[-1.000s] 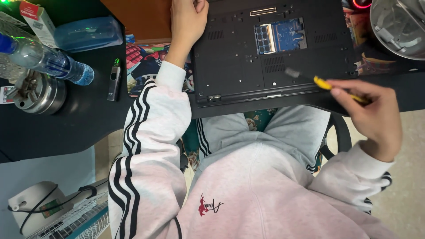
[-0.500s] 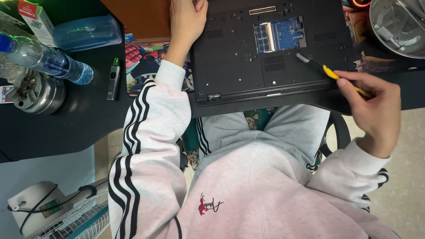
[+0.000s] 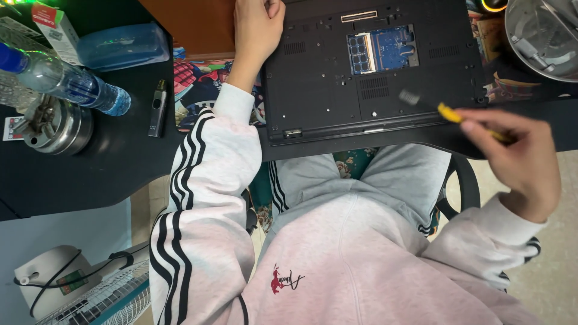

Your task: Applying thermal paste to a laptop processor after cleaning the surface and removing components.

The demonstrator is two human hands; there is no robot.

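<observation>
Black laptop (image 3: 361, 78), underside up on the tabletop (image 3: 90, 174), one hatch open on a blue circuit board (image 3: 385, 49). Right hand (image 3: 518, 159): grip closed on a yellow-handled screwdriver (image 3: 457, 117), tip blurred above the case. Left hand (image 3: 257, 27): resting at the laptop's corner, fingers cut off by the frame.

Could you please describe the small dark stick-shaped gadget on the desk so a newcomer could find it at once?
Start at the upturned black laptop and look past the left hand to the bare black desk. The gadget lies between the patterned mat and the water bottle, slim, upright and dark.
</observation>
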